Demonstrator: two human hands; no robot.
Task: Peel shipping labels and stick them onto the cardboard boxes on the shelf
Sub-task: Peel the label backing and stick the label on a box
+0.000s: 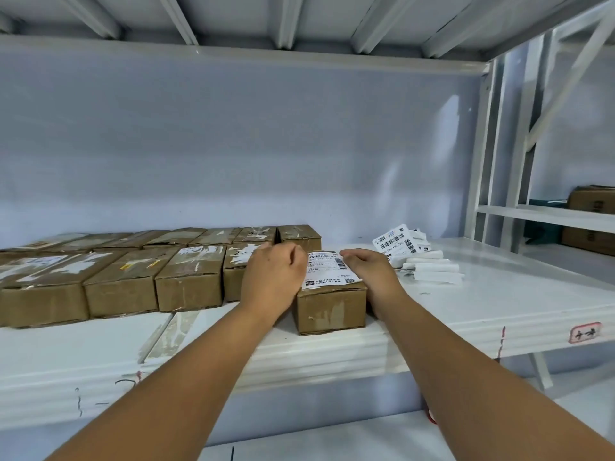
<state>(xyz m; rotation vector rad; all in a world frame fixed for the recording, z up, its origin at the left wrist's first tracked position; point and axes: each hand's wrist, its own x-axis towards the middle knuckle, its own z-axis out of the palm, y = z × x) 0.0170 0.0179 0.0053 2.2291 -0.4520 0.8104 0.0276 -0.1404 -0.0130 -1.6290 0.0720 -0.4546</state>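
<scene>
A small cardboard box (329,307) stands near the front edge of the white shelf (466,311), with a white shipping label (327,269) lying on its top. My left hand (273,277) rests against the box's left side, fingers curled at the label's left edge. My right hand (369,269) lies along the box's right side, fingers bent onto the label's right edge. Whether either hand pinches the label is unclear. A stack of printed labels (399,242) sits behind to the right.
Two rows of similar cardboard boxes (186,281) fill the shelf to the left, bearing torn label remnants. Folded white backing strips (432,271) lie right of the box. The upper shelf (233,54) hangs overhead. More boxes (589,201) sit on the rack at right.
</scene>
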